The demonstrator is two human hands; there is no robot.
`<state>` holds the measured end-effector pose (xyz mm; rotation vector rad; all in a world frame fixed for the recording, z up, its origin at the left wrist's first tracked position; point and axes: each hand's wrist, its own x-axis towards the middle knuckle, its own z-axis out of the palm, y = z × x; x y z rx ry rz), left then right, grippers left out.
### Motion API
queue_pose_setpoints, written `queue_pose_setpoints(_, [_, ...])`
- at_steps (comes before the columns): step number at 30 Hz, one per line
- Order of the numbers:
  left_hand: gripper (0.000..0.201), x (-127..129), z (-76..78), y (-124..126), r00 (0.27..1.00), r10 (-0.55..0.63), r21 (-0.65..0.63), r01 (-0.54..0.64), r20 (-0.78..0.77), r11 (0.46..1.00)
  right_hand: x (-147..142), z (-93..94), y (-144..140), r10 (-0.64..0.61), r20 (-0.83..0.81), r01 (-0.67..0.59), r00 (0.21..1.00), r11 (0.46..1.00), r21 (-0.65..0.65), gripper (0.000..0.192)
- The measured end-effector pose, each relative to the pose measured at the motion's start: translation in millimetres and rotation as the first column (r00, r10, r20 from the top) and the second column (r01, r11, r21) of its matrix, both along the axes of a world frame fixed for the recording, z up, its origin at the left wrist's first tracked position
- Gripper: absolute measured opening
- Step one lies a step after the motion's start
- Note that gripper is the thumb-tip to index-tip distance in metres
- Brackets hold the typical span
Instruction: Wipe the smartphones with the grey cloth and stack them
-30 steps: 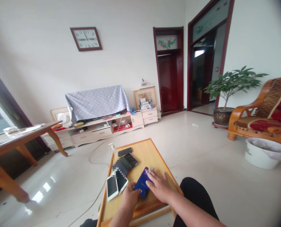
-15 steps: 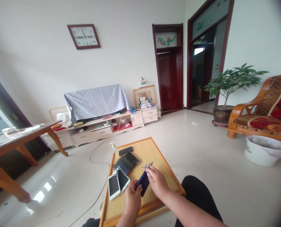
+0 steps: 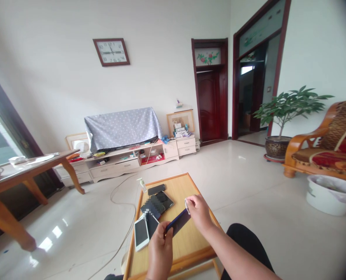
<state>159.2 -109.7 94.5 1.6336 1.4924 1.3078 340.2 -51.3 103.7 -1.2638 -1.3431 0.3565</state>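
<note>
Above the pale wooden tray-table (image 3: 187, 182), my left hand (image 3: 160, 245) and right hand (image 3: 198, 212) both pinch a slim, glossy blue phone (image 3: 177, 222) tilted on edge.

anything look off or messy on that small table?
Mildly. The phones lie in an overlapping, skewed pile at the wooden table's left edge, a white phone nearly at the rim. Left hand and right hand hold a blue phone tilted on edge. No spill or damage visible.

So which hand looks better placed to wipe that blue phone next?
Probably the right hand: it pinches a small white wad at the upper end of the blue phone, while the left hand grips the lower end and seems to steady it above the wooden table.
</note>
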Motion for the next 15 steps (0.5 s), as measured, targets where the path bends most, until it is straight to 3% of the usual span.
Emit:
queue_pose_setpoints(6, [0.03, 0.7, 6.0, 2.7, 0.99, -0.039, -0.017, 0.042, 0.132, 0.999, -34.6, -1.0, -28.3, 0.221, 0.11, -0.231, 0.969, 0.969, 0.087, 0.026])
queue_pose_setpoints(8, [0.031, -0.7, 9.8, 1.9, 0.985, -0.017, -0.018, 0.021, 0.171, 1.0, -30.7, 1.7, -21.7, 0.173, 0.068, -0.179, 0.983, 0.979, 0.099, 0.027])
queue_pose_setpoints(11, [0.037, -3.6, 18.4, -1.1, 0.972, 0.017, -0.057, -0.004, 0.235, 0.998, -12.7, 5.8, -0.5, 0.05, -0.12, -0.045, 0.991, 0.998, 0.049, 0.036])
queue_pose_setpoints(15, [0.048, -3.4, 25.5, -5.1, 0.913, 0.045, -0.131, 0.01, 0.406, 0.991, 0.6, 1.3, 17.0, 0.034, -0.274, -0.053, 0.961, 0.997, -0.059, 0.05])
